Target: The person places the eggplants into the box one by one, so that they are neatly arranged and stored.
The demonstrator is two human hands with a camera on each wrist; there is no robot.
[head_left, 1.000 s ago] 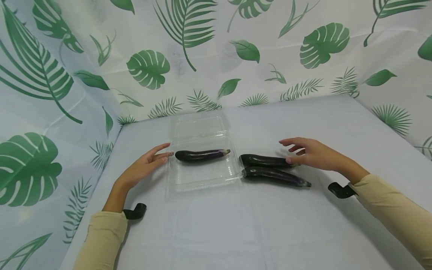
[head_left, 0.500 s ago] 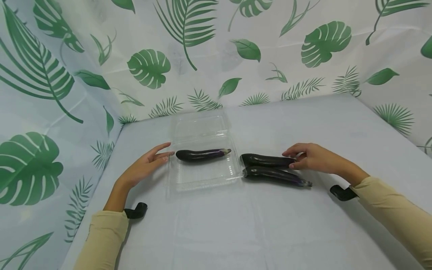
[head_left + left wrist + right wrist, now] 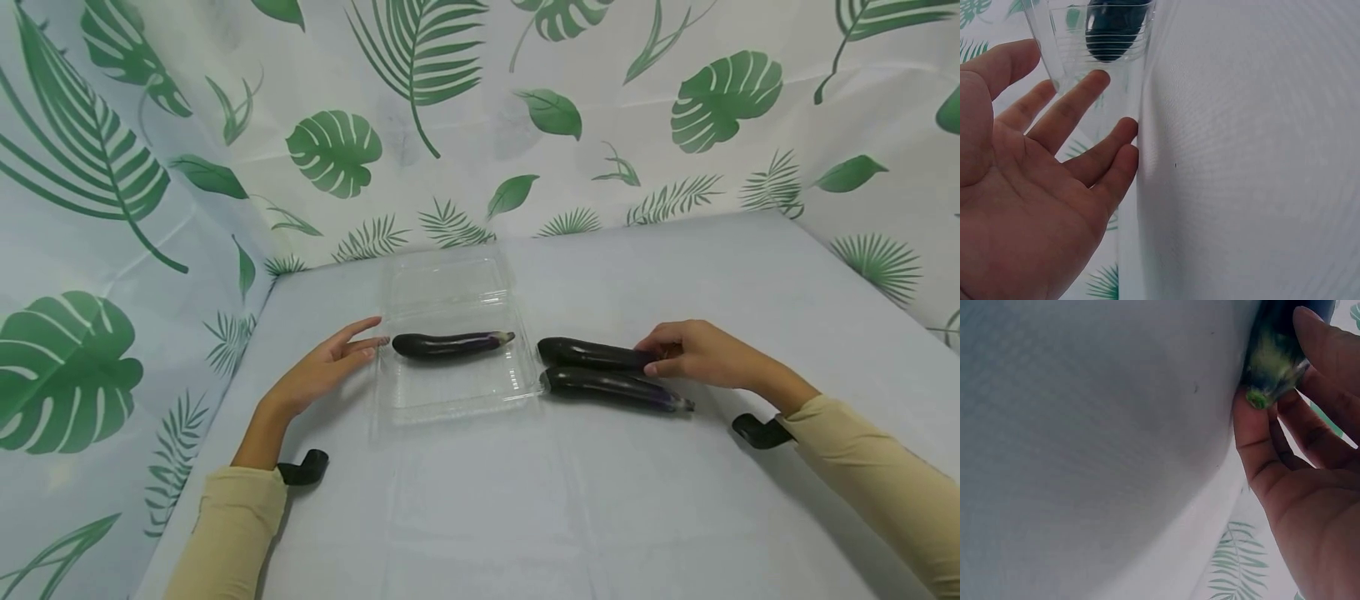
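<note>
A clear plastic clamshell box (image 3: pixel 450 393) lies unfolded on the white-covered table, with one dark purple eggplant (image 3: pixel 438 345) lying across its near half. My left hand (image 3: pixel 322 372) is at the box's left wall, fingers spread and fairly straight; the left wrist view shows the rounded end of that eggplant (image 3: pixel 1116 31) behind the wall. To the right of the box, my right hand (image 3: pixel 705 354) pinches the stem end of a second eggplant (image 3: pixel 585 352). Its green stem tip (image 3: pixel 1257 398) shows between thumb and fingers in the right wrist view. Just in front lies a third eggplant (image 3: pixel 607 387).
The box's transparent lid (image 3: pixel 446 279) lies folded back, away from me. Leaf-printed sheeting (image 3: pixel 570 150) hangs behind the table (image 3: pixel 487 517) and along both sides. A black wrist mount (image 3: pixel 757 431) sticks out below each sleeve.
My right hand has come down and its thumb and fingers have closed on the rear eggplant's stem end. That eggplant has shifted slightly. The left hand stays at the box wall.
</note>
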